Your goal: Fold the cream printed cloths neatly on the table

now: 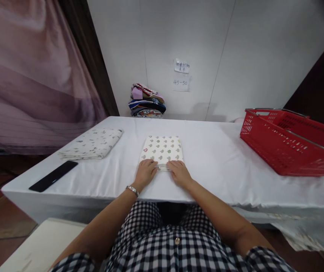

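A folded white cloth [162, 148] printed with small grey shapes and a few red and green ones lies flat on the white-covered table in front of me. At its near left corner, my left hand [145, 173] is closed on the edge, fingers on top; a silver bracelet circles that wrist. My right hand [179, 173] grips the near right corner in the same way. Between the two hands the layered fold of the near edge shows. The undersides of both hands are hidden.
Another folded patterned cloth [93, 143] lies left, behind a black phone-like slab [53, 176]. A red plastic basket [292, 145] with metal handles stands right. Folded fabrics [147, 101] are stacked against the wall beyond the white tablecloth [207, 151]. A pinkish curtain [37, 75] hangs left.
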Motion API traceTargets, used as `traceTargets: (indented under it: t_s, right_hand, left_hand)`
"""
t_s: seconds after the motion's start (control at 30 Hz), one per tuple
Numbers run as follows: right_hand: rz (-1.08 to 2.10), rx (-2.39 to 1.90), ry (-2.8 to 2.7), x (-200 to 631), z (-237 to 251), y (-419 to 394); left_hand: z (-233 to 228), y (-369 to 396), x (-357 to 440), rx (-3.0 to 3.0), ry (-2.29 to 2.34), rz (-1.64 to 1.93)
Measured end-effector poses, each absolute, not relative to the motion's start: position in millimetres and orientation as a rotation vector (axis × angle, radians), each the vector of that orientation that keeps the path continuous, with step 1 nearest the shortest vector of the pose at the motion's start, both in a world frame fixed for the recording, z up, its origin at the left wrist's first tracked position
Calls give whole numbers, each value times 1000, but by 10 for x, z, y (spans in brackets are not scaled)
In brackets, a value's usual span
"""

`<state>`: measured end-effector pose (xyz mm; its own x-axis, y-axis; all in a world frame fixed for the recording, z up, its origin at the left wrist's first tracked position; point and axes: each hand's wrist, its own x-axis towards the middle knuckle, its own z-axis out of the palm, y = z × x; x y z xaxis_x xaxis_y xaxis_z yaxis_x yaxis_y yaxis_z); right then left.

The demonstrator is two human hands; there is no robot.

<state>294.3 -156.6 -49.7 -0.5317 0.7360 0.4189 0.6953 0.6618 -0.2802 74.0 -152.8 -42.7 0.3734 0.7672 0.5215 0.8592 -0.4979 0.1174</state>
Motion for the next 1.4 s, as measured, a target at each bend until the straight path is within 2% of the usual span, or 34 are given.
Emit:
traceTargets:
  t_s: [0.73, 1.4]
  right_hand:
    - [30, -1362, -2435, 2852, -301, -1458]
    - [-5, -1435, -2626, 2808, -43, -1378]
  left_hand:
    - [-144, -1401, 946, -2639, -1664, -502]
    - [-71, -1385, 886, -2699, -1382, -276]
